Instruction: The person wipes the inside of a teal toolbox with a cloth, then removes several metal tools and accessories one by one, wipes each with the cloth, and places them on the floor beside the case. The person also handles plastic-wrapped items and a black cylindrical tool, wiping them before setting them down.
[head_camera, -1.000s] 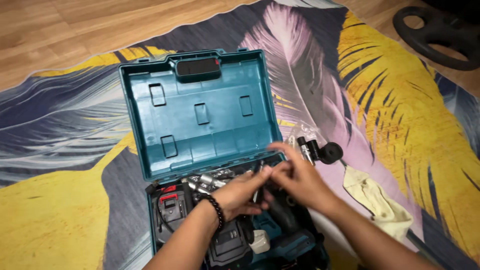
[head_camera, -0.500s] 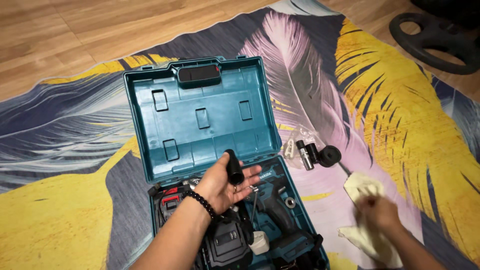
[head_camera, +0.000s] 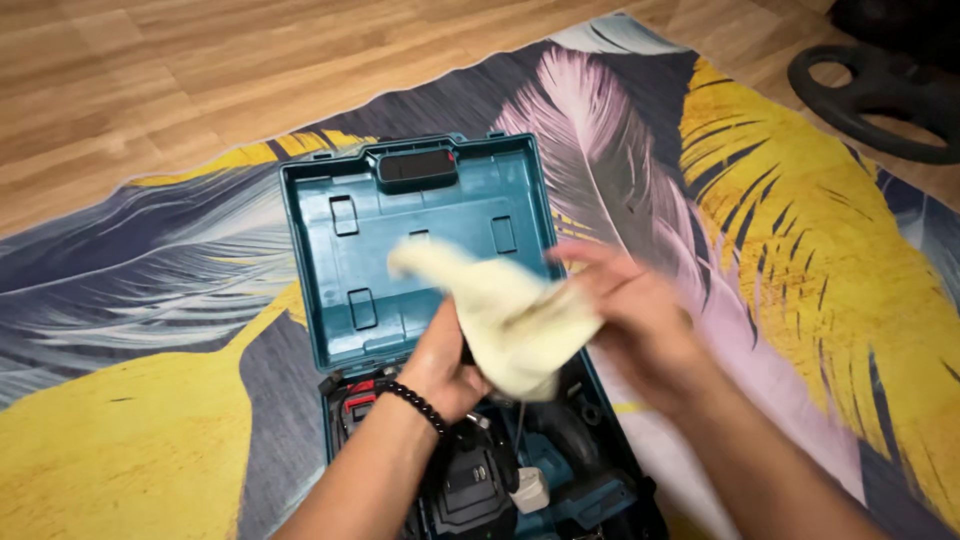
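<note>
Taking the open teal tool case (head_camera: 330, 290) on the feather-patterned rug (head_camera: 800, 250) as landmark: the left hand (head_camera: 445, 365), a black bead bracelet (head_camera: 412, 405) at its wrist, is raised over the case's lower half, its grip hidden under a pale yellow cloth (head_camera: 505, 310). The right hand (head_camera: 635, 320), blurred, pinches that cloth over the case's right edge. A black weight plate (head_camera: 875, 95) lies far right of the case.

Feather-patterned rug (head_camera: 800, 250) (wood floor (head_camera: 200, 70) beyond), black weight plate (head_camera: 875, 95)
</note>
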